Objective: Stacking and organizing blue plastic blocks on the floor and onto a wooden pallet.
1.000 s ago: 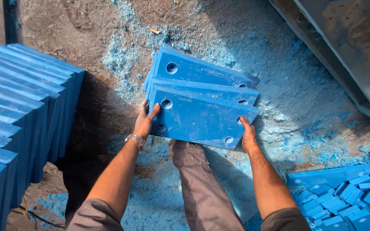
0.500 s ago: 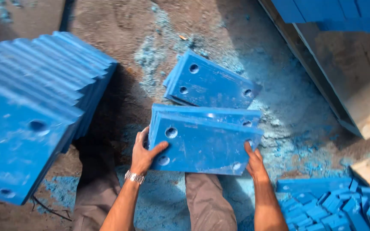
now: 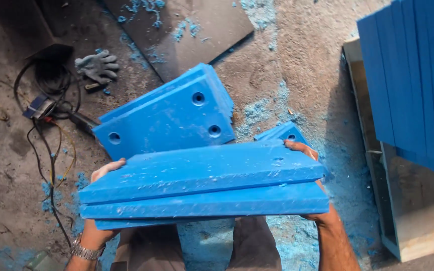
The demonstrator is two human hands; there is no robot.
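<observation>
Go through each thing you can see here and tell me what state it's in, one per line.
Held blue plates: stacked flat, lifted off the ground.
Left hand: gripping the stack's left end.
Right hand: gripping its right end.
Blue plates on the ground: piled, tilted.
Grey glove: lying unworn.
Upright blue plates: standing on edge.

Stack of blue plastic plates (image 3: 202,185), drilled holes, dusty, held roughly flat above floor at both ends.

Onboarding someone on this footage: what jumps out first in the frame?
The stack of thick blue slabs at centre, gripped at its ends by the left hand and right hand. Behind it, a pile of drilled blue plates lies on the dusty floor; upright blue panels stand at right, a grey glove top left.
</observation>
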